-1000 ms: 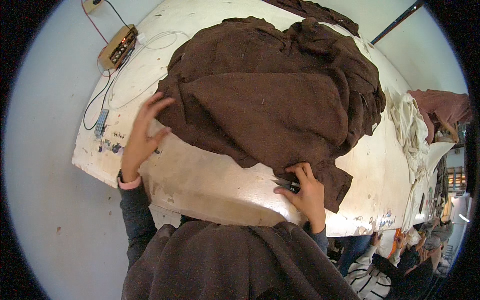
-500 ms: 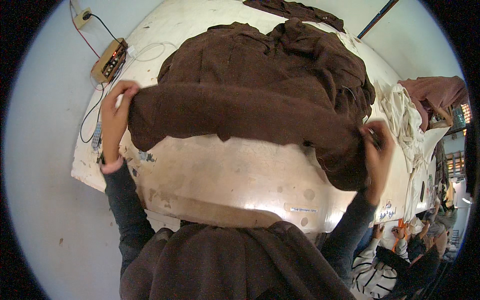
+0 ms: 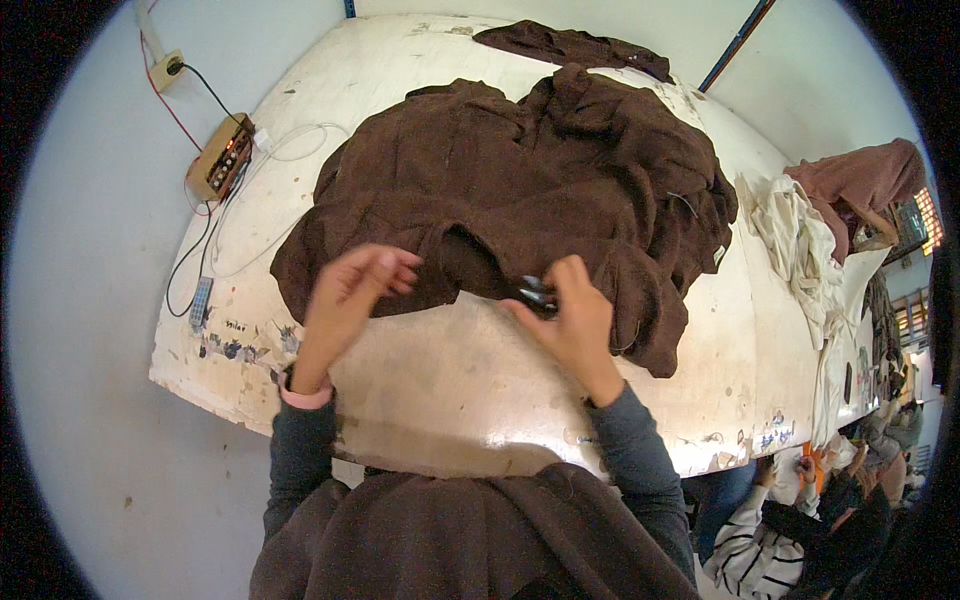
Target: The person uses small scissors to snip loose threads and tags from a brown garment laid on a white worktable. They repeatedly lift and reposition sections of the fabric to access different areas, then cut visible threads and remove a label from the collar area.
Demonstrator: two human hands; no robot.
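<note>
A dark brown garment (image 3: 500, 170) lies in a rumpled heap across the white table (image 3: 430, 380) before me, its near edge lifted into a small fold in the middle. My left hand (image 3: 350, 290) is over the left part of that edge, slightly blurred, fingers loosely bent and nothing seen in them. To its right, my right hand (image 3: 575, 325) is closed around small, shiny dark thread snips (image 3: 537, 292), right beside the fold. Fingers hide most of the snips.
A brown control box (image 3: 220, 160) with cables and a grey remote (image 3: 201, 302) sit along the table's left side. More brown cloth (image 3: 575, 50) lies at the far edge. White cloth (image 3: 795, 240) is heaped at right, near a person in a striped sleeve (image 3: 750, 550).
Both hands have let go of the garment's two ends and come inward toward its middle. The stretched, folded-over edge has dropped and crumpled onto the table.
</note>
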